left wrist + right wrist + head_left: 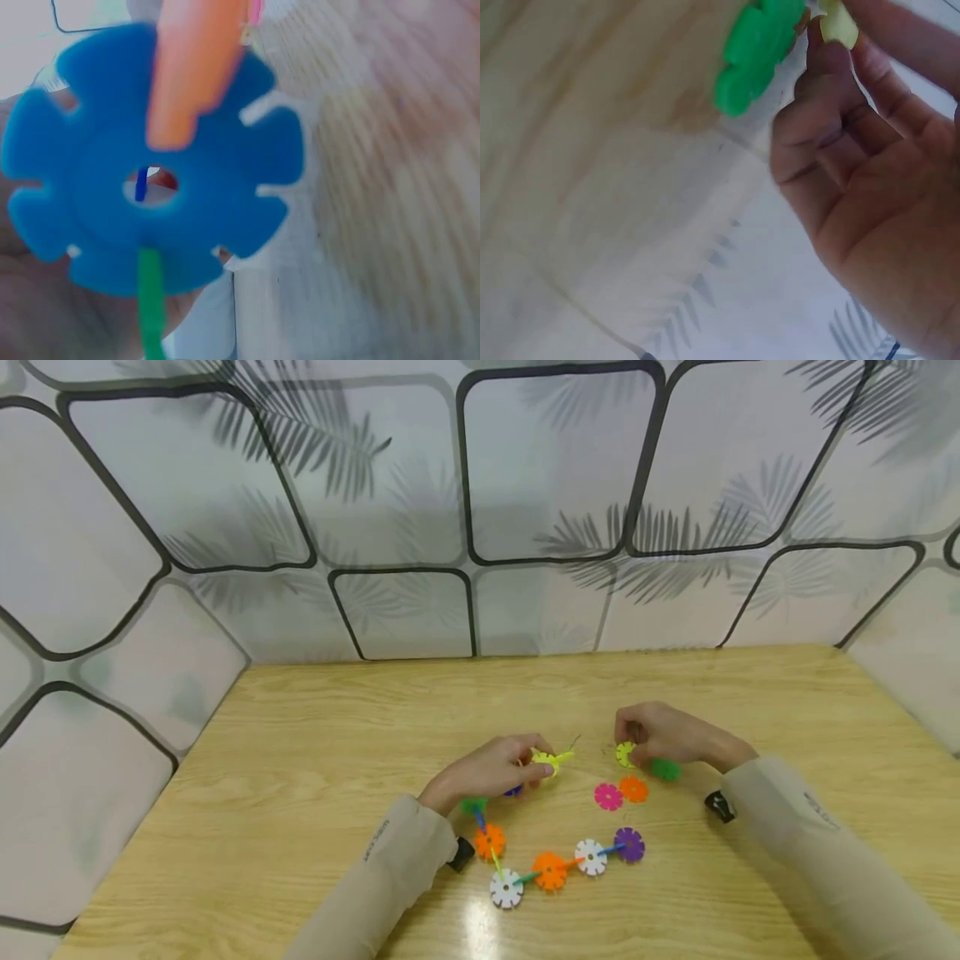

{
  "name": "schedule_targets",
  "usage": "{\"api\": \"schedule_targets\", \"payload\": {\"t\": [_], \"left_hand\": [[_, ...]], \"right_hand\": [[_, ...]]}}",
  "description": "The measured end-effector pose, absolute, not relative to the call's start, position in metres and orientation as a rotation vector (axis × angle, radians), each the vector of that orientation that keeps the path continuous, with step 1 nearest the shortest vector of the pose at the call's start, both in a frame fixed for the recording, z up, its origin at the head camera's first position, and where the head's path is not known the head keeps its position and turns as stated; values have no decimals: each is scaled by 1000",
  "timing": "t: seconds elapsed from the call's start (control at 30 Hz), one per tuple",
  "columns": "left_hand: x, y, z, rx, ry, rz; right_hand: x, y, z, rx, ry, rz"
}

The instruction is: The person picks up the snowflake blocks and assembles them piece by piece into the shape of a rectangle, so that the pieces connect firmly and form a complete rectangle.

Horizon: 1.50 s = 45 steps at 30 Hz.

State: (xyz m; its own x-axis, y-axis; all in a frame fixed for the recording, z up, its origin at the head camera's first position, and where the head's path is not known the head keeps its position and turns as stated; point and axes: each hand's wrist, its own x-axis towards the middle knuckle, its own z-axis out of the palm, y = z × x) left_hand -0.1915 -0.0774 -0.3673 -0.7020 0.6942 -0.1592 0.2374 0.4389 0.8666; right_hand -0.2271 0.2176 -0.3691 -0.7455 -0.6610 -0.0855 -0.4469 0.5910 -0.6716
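Observation:
My left hand point(491, 768) pinches a yellow notched disc point(545, 760) at the far end of a curved chain of interlocked discs. A second yellow disc point(565, 757), seen edge-on, juts from it to the right. The chain runs under the left wrist through an orange disc point(490, 842) and a white disc point(506, 888) to a purple disc point(629, 844). Close up in the left wrist view, a blue disc point(97, 187) has an orange piece and a green piece in its slots. My right hand point(667, 732) pinches a loose yellow disc point(625, 754) beside a green disc point(666, 769).
A loose pink disc point(608, 796) and orange disc point(633, 789) lie between the hands on the wooden table point(337, 718). Behind the table stands a patterned wall point(405, 610). Both wrists carry small black devices.

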Motion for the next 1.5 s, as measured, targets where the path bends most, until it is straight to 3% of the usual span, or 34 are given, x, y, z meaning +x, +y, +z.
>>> {"api": "schedule_targets", "payload": {"t": [0.8, 1.5], "left_hand": [[-193, -75, -370, 752, 2268, 1211], [-190, -73, -369, 753, 2325, 1257]], "right_hand": [[-213, 185, -358, -612, 2239, -1439], [-206, 166, -364, -500, 2165, -1567]]}}
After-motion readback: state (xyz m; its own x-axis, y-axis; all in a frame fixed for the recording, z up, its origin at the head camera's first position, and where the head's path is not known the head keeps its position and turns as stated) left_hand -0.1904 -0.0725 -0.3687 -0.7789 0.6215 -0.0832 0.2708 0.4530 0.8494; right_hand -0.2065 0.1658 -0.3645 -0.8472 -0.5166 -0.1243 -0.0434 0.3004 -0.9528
